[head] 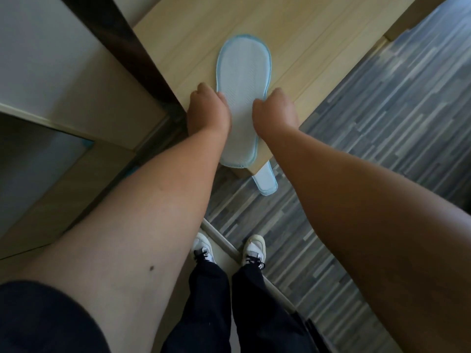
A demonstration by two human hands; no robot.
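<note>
A flat pale-blue slipper (242, 80) with a blue stitched rim lies sole-up on a light wooden tabletop (293, 29), its heel end sticking out over the near edge. My left hand (207, 110) grips its left edge with curled fingers. My right hand (276, 109) grips its right edge the same way. The fingertips of both hands are hidden under the slipper's sides. A second matching slipper (266, 183) lies on the floor below the table's near corner, partly hidden by the tabletop.
A dark wooden frame (122, 39) and a white wall or cabinet (46, 59) stand to the left of the table. Grey striped flooring (382, 123) spreads to the right. My feet in white sneakers (252, 250) stand below, by a pale threshold strip.
</note>
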